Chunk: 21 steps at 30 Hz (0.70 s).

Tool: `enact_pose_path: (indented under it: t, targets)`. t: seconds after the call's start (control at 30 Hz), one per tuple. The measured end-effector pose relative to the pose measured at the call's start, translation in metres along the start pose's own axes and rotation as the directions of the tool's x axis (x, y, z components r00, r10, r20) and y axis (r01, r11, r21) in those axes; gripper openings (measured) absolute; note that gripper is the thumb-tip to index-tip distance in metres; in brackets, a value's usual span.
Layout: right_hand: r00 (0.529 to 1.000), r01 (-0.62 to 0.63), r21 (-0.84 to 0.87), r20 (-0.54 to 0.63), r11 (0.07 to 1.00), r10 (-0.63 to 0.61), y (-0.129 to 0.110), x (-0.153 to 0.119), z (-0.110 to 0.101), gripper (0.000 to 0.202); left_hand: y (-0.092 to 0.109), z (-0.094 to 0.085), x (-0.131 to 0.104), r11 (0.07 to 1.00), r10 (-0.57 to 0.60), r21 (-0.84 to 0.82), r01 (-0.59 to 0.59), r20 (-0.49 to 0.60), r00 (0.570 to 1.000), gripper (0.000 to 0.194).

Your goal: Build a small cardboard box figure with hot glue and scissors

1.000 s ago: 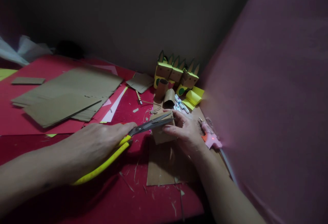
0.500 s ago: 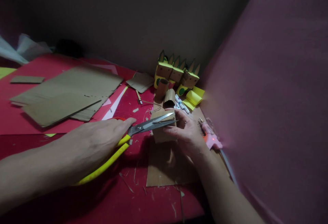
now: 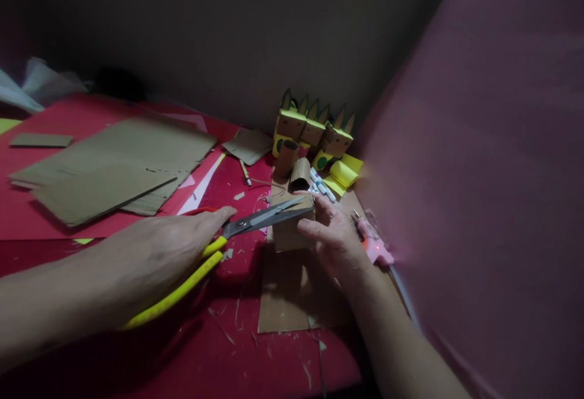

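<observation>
My left hand (image 3: 182, 247) is closed round the yellow handles of a pair of scissors (image 3: 249, 222). The blades point right and lie across the top of a small cardboard box (image 3: 292, 232), their tips near my right fingers. My right hand (image 3: 331, 228) grips the box's right side, thumb in front and fingers behind. Beneath it lies a flat cardboard sheet (image 3: 292, 308). Just behind the box a cardboard tube (image 3: 300, 174) lies on its side, with another tube (image 3: 287, 157) upright beside it.
Several box figures with pointed ears (image 3: 314, 128) stand at the back. A pink glue gun (image 3: 376, 247) lies right of my right hand. Cardboard sheets (image 3: 114, 162) cover the left side. A pencil (image 3: 245, 173), white markers (image 3: 322, 185) and folded yellow paper (image 3: 344, 174) lie behind.
The scissors have drawn slightly left and their blades are closer together. My right thumb has shifted a little on the box. The whole view has moved slightly.
</observation>
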State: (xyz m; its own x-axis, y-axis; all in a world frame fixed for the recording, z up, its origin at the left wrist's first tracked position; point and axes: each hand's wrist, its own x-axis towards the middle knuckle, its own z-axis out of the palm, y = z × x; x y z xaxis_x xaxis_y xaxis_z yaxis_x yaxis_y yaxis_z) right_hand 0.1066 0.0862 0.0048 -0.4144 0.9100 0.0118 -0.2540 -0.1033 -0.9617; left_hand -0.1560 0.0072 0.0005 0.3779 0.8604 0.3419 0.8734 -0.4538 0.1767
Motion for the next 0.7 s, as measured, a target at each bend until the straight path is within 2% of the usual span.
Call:
enact_pose_path:
  t: [0.23,0.37,0.47,0.6,0.7]
  targets:
    - [1.000,-0.014,0.011,-0.023,1.000,0.014,-0.0020,-0.0003,0.0012,0.054,0.0003,-0.0053,0.0001,0.992,0.119,0.048,-0.118,-0.025,0.993,0.026]
    - [1.000,-0.002,-0.008,-0.027,1.000,0.002,0.0000,0.0006,0.0000,0.054,0.0003,-0.0022,-0.0001,0.987,0.131,0.102,-0.122,-0.095,0.987,0.026]
    - [1.000,0.000,0.004,-0.018,1.000,0.000,0.0016,0.0007,-0.0009,0.054,0.0014,-0.0002,0.0008,0.974,0.189,0.150,-0.168,-0.139,0.972,0.027]
    - [1.000,-0.003,-0.006,-0.015,1.000,0.003,0.0022,0.0002,-0.0010,0.055,0.0041,-0.0004,0.0002,0.970,0.214,0.149,-0.194,-0.138,0.967,0.030]
    - [1.000,-0.009,-0.030,-0.023,1.000,0.008,0.0015,0.0000,-0.0001,0.054,0.0068,-0.0034,-0.0032,0.978,0.138,0.166,-0.126,-0.060,0.989,0.030]
